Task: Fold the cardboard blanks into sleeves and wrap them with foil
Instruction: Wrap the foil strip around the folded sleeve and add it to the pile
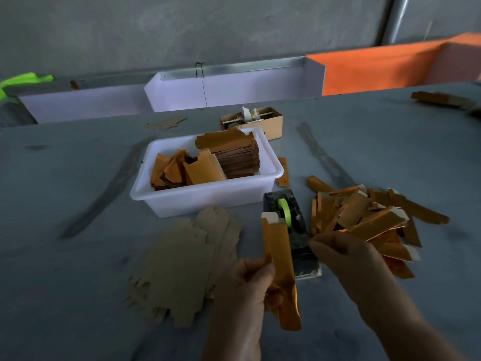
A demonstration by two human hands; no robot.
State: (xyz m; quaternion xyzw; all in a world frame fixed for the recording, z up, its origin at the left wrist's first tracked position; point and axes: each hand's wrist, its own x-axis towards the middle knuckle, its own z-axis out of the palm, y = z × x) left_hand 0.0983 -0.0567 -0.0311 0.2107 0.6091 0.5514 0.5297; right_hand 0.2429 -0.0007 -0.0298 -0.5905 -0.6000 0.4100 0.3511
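Your left hand [251, 285] grips a gold foil-wrapped sleeve [279, 269] near its lower half, fingers and thumb curled round it, so that it stands almost upright above the near middle of the bench [65, 295]; a white cardboard tip shows at its top end. Your right hand [348, 259] reaches over the near end of the black tape dispenser [299, 238], fingertips drawn together at its edge; whether they pinch tape cannot be told. The dispenser carries a green roll of tape [285, 211].

Just right of the dispenser lies a loose pile of wrapped sleeves [369, 217]. Left of your left hand, a fanned stack of plain brown cardboard blanks [187, 259] lies flat on the bench. Behind it, towards the middle of the bench, stands a white plastic tub [208, 196] holding cut foil sheets [182, 168] on its left and a tall stack of foil sheets [234, 152] on its right. A small open cardboard box [270, 123] sits beyond the tub.

No writing or label is legible on any of these.
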